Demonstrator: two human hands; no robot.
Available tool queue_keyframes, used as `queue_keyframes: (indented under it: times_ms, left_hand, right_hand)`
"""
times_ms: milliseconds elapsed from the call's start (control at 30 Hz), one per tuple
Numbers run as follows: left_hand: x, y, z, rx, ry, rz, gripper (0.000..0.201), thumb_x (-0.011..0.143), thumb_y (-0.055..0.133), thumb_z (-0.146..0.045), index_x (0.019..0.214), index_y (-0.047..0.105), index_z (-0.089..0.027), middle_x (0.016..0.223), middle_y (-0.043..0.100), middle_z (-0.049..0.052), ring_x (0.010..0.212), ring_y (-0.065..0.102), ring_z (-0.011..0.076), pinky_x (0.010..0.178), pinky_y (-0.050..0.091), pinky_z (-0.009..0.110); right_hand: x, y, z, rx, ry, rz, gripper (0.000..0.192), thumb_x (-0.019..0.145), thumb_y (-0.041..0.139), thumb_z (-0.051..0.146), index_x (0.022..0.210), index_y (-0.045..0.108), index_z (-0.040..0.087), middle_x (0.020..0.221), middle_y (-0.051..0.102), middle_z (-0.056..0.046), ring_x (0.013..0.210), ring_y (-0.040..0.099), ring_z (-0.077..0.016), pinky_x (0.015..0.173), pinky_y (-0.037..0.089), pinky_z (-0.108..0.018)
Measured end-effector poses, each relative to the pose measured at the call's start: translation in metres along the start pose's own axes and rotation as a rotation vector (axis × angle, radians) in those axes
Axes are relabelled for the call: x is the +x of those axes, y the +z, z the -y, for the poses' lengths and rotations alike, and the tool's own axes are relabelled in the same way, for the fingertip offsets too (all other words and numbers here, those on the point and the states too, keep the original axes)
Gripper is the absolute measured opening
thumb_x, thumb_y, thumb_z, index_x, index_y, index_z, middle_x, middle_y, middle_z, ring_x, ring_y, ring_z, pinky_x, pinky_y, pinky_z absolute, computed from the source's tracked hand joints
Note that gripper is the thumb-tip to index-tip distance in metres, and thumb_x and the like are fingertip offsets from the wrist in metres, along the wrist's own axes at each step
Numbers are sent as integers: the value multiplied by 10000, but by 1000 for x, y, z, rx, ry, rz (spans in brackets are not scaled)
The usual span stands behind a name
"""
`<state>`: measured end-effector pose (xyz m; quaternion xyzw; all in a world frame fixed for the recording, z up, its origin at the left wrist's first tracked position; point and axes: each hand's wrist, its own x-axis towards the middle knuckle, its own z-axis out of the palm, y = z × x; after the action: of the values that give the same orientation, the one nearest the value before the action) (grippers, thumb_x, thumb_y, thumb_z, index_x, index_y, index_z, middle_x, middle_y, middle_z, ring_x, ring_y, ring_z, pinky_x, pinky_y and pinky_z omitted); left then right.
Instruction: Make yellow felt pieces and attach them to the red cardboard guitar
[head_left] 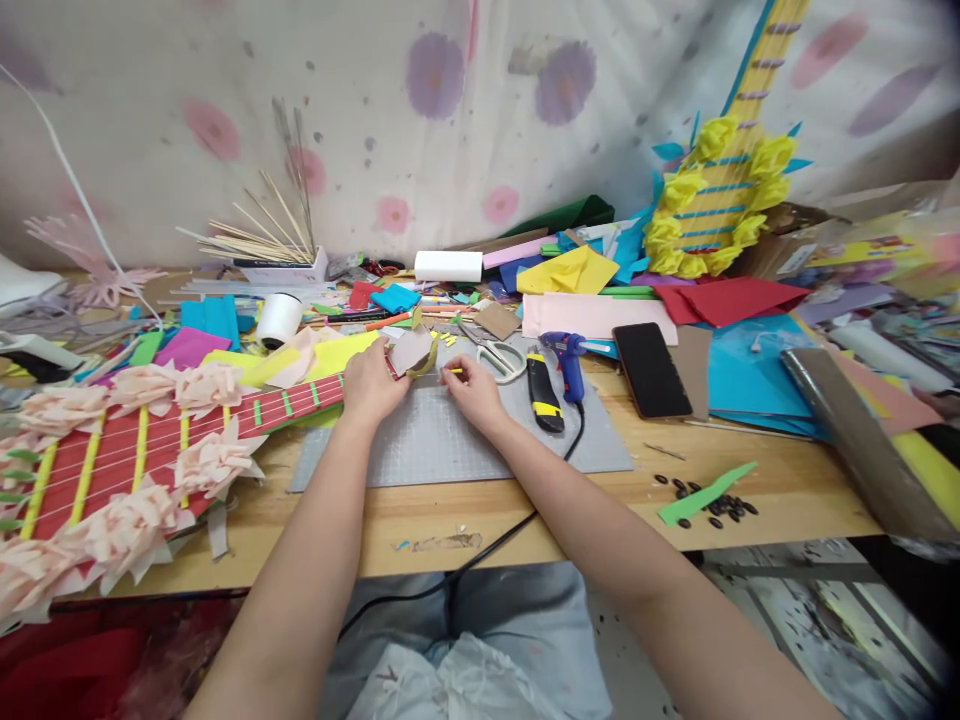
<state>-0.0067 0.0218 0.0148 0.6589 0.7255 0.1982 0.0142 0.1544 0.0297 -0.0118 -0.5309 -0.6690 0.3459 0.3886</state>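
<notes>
We see the left hand [369,385] curled around the end of the red paper guitar's neck [300,400], fingers pressed onto the small grey cardboard piece [411,350] at its tip, which sits at the far edge of the grey cutting mat [450,440]. The right hand [471,388] is just beside it, its fingertips pinched on a thin yellow strip [454,371] close to that cardboard piece. Both forearms reach out over the counter [420,520] from the near edge.

The red paper guitar [127,470] stretches away to the left, its body crossed by yellow bars and edged with pale pink paper flowers [214,460]. Just right of the right hand lie scissors [499,358], then a black-and-yellow utility knife [544,400] and a blue glue gun [570,362], whose black cord runs back over the counter's near edge. A dark phone [651,370] lies face up further right. Near the front right, a green paper strip [705,493] lies among small dark beads [712,508].

Beyond the hands, coloured paper scraps cover the back of the counter, with a white roll [279,318] and a bundle of thin sticks [255,235] on the left. A yellow-flowered paper guitar [720,190] leans against the wall at the back right.
</notes>
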Motion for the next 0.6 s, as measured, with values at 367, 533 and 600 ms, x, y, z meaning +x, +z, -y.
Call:
queue_keyframes:
  times_ms: [367, 533, 600]
  left_hand:
    - [3, 0, 4, 7, 47, 36, 738, 674, 561, -425, 1316, 307, -167, 1197, 561, 98, 1091, 501, 293, 896, 368, 371]
    - [5, 2, 5, -30, -5, 52, 735, 663, 590, -404, 1297, 316, -152, 1198, 563, 114, 1123, 483, 284, 912, 354, 373]
    - [5, 1, 5, -46, -26, 67, 736, 656, 605, -393, 1293, 317, -162, 1205, 563, 106, 1140, 472, 282, 927, 344, 375]
  right_hand:
    - [-4, 11, 12, -464, -45, 114, 181, 810, 436, 258, 893, 591, 216, 877, 667, -18, 797, 597, -153, 701, 407, -246]
    - [-3, 12, 20, -548, -17, 143, 202, 812, 416, 278, 887, 597, 226, 863, 675, -22, 799, 607, -174, 670, 398, -254]
    - [-3, 13, 24, -558, 12, 159, 206, 808, 413, 282, 885, 594, 225, 843, 674, -22, 784, 607, -174, 655, 394, -253]
